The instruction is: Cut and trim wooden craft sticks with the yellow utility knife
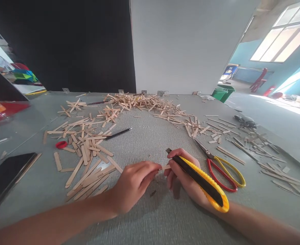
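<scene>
At the grey worktop (150, 143), my left hand (133, 185) pinches one end of a short wooden craft stick (166, 167), held low between both hands. My right hand (183, 180), closed around a yellow-and-black utility knife (201, 180), touches the stick's other end. Red-and-yellow scissors (223, 172) lie just beside the knife, to its right. Loose craft sticks (88, 163) lie heaped to the left, with a black pencil (117, 133) beyond them.
</scene>
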Tool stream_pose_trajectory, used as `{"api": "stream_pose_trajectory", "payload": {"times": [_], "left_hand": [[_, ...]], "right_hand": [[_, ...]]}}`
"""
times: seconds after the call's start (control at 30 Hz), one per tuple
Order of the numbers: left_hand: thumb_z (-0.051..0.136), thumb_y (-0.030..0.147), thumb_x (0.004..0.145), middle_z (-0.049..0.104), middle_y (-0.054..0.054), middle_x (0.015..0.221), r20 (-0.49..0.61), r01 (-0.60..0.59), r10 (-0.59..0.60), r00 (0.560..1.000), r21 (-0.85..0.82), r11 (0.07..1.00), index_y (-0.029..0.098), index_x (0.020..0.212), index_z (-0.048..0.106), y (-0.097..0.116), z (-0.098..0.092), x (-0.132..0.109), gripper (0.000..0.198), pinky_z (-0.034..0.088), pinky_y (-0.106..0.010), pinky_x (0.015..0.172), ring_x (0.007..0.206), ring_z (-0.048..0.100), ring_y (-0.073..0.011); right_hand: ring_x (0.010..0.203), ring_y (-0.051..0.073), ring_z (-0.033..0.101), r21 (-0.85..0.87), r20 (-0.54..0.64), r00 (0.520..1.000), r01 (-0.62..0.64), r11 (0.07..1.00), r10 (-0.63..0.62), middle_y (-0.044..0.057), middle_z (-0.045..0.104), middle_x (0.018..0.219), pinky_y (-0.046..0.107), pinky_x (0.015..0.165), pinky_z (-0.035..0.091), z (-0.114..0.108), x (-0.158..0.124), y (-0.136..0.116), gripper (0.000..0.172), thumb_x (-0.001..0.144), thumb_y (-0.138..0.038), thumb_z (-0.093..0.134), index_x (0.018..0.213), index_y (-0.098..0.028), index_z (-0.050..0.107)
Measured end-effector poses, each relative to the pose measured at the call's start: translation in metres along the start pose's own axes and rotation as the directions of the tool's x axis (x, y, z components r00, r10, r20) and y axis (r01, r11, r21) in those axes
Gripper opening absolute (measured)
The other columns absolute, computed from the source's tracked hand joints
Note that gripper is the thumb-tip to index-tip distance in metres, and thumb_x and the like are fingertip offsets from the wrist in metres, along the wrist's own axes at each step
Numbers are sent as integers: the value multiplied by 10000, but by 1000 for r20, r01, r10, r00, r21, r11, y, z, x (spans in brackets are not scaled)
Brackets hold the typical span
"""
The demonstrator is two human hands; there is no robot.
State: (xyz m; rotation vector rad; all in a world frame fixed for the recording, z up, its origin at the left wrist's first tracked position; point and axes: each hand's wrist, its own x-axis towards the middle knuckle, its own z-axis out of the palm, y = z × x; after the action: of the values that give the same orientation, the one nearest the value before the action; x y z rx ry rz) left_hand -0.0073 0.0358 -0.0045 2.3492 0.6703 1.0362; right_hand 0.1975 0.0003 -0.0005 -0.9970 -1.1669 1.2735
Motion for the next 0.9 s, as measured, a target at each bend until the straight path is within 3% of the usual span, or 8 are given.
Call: {"api": "stream_pose_trajectory", "payload": {"times": [0.1, 0.27, 0.4, 0.57, 0.9], "left_hand": [[531, 136, 1084, 790, -36, 1029, -13, -28, 29, 1000, 51, 998, 221, 1161, 666, 0, 0, 0, 177, 572, -285, 825, 915, 757, -170], [547, 143, 1077, 760, -15, 940, 23, 51, -54, 998, 108, 993, 212, 1078, 650, -2, 3, 0, 124, 548, -290, 772, 845, 738, -170], [536, 130, 1069, 711, -23, 910, 54, 46, -59, 997, 210, 977, 202, 1019, 599, -3, 3, -1, 108, 537, -316, 740, 832, 697, -194], [410, 8, 1027, 634, -41, 922, 129, -53, 9, 992, 344, 937, 208, 1020, 516, -3, 2, -2, 227, 511, -343, 709, 850, 617, -224], [346, -71, 921, 564, -44, 974, 229, -56, -28, 973, 355, 933, 228, 993, 420, -6, 3, -5, 317, 510, -367, 750, 901, 535, -238]], "right_hand": [[439, 132, 671, 7, 7, 1000, 3, 1000, -3, -22, 702, 688, 172, 353, 503, 0, 0, 3, 293, 989, -493, 674, 1059, -236, 553], [427, 121, 657, -9, 61, 998, -19, 1000, 20, -26, 704, 715, 176, 362, 510, -1, 0, 10, 305, 1007, -516, 637, 1103, -242, 543], [464, 130, 683, -76, 89, 995, -30, 997, 37, -24, 702, 705, 182, 412, 526, -1, -2, 12, 303, 1020, -519, 612, 1107, -239, 537], [470, 128, 684, -137, 164, 985, -26, 990, 49, -39, 689, 636, 191, 469, 550, -1, -4, 12, 276, 1056, -515, 550, 1105, -244, 530], [501, 137, 712, -110, 188, 980, -43, 993, 63, -23, 706, 735, 207, 468, 564, -2, -3, 15, 298, 1045, -519, 567, 1133, -237, 523]]}}
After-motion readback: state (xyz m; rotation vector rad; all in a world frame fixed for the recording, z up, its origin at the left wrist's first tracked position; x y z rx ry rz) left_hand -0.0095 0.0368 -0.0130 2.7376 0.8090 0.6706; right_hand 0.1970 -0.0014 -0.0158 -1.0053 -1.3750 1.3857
